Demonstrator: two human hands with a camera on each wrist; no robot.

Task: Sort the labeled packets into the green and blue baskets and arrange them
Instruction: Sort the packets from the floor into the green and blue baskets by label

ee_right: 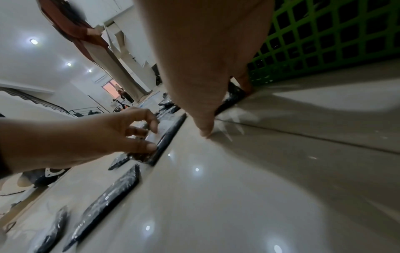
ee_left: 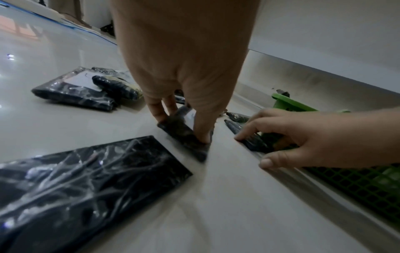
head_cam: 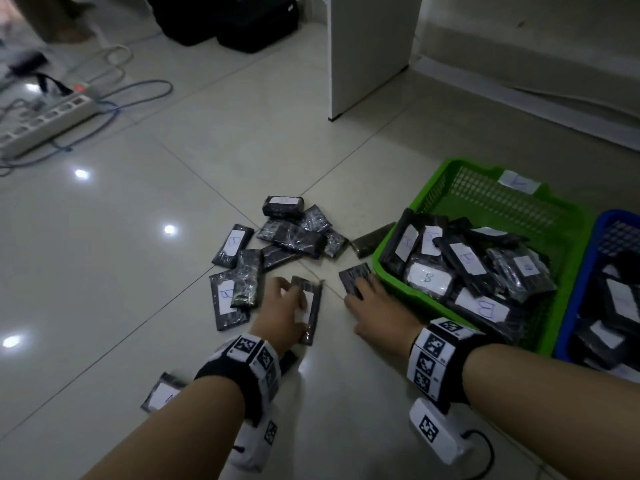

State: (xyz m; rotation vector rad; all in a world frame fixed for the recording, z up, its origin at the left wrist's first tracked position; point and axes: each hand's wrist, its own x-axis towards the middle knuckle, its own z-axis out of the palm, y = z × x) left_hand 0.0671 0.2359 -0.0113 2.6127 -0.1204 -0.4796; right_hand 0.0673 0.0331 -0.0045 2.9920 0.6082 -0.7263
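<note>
Nearest, a lone labelled packet (head_cam: 160, 393) is seen on the floor (head_cam: 121, 271), by the left forearm. Further out, the left hand (head_cam: 281, 308) is curled on a slim black film-wrapped packet (head_cam: 310, 308), tilted up on its long edge, long axis running away from the body; label letter not legible. To the right, the right hand (head_cam: 375, 311) lies w/ fingers spread on a flat packet (head_cam: 355, 279) touching the green basket (head_cam: 440, 174), so the right is nearer it. Beyond, loose packets (head_cam: 294, 233) remain unsorted; blue basket (head_cam: 588, 271) at far right.
</note>
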